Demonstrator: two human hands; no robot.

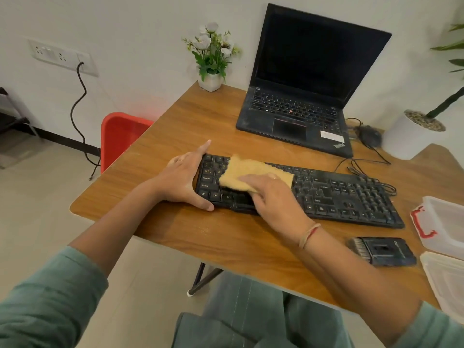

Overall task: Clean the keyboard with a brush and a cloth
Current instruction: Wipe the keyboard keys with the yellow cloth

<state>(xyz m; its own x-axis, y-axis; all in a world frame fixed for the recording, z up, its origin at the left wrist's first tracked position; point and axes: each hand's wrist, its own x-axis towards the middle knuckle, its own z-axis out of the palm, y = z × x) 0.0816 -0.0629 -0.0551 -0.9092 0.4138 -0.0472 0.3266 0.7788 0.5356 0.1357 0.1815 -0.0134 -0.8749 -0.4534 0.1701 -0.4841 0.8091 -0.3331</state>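
Observation:
A black keyboard lies across the wooden table. My left hand grips its left end, fingers along the far edge and thumb on the near edge. A folded yellow cloth lies on the left half of the keys. My right hand presses down on the cloth with straight fingers. A black brush with dark bristles lies on the table near the front right, apart from both hands.
An open black laptop stands behind the keyboard, with a mouse and cables to its right. A flower pot sits at the back corner. A clear plastic box and its lid are at the right edge. A red chair stands on the left.

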